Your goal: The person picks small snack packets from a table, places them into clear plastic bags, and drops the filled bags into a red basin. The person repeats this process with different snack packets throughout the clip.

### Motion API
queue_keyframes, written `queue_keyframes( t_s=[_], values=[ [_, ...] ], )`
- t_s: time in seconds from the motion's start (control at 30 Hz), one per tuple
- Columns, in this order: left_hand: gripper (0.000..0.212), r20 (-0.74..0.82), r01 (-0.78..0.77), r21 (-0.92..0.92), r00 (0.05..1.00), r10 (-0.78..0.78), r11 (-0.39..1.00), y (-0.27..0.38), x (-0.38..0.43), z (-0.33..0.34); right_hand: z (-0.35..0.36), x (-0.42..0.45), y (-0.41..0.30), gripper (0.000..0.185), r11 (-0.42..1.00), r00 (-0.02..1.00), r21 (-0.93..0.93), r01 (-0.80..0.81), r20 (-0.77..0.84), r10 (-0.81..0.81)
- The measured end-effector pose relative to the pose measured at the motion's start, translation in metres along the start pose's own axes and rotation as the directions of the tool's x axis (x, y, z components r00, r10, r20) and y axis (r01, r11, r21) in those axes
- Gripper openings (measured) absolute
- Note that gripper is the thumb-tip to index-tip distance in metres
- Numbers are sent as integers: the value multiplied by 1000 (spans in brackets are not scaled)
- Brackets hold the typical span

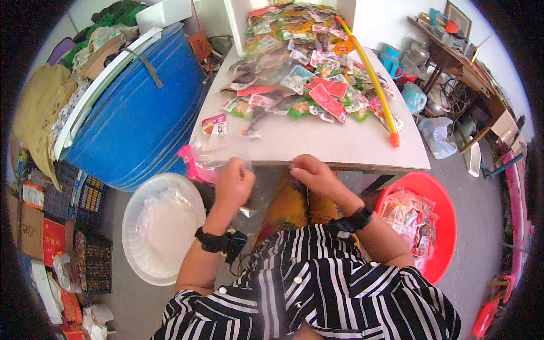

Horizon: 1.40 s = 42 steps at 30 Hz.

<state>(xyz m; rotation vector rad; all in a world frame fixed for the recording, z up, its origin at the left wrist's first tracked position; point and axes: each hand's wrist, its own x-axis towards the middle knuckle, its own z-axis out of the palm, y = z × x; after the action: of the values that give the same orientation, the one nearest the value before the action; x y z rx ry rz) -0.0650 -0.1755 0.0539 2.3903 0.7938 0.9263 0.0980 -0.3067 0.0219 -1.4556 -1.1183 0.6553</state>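
Observation:
My left hand (233,182) is closed on a clear plastic bag (221,148), which spreads over the table's front left edge. A bright pink piece of plastic (190,163) shows beside the bag; whether it is part of it I cannot tell. My right hand (315,175) hovers at the front edge of the white table (323,148), fingers curled. I see nothing in it, but its inner side is hidden. Beyond both hands lies a heap of small sealed food packets (297,85). One pink and white packet (215,124) lies apart, near the bag.
A yellow tube with orange ends (374,85) lies along the heap's right side. On the floor, a translucent white basin (163,229) stands left and a red basin (446,238) holding packets stands right. A large blue tub (140,102) borders the table's left side.

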Motion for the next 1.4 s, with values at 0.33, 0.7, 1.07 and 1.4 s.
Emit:
queue_keyframes(
  t_s=[0.33,0.7,1.07,1.4],
  values=[
    [14,200,150,-117,972,-125,982,28,12,66,22,33,25,18,932,967,298,-208,-80,242],
    [22,106,-175,119,981,163,977,42,39,86,-21,45,51,24,980,943,-199,-19,-330,-49],
    [24,321,10,49,947,-25,999,27,47,135,-94,87,41,23,888,897,-444,-122,-432,-93],
    [23,297,-98,36,951,84,994,26,48,140,-111,136,59,39,513,915,-803,-303,-396,-79]
  ],
)
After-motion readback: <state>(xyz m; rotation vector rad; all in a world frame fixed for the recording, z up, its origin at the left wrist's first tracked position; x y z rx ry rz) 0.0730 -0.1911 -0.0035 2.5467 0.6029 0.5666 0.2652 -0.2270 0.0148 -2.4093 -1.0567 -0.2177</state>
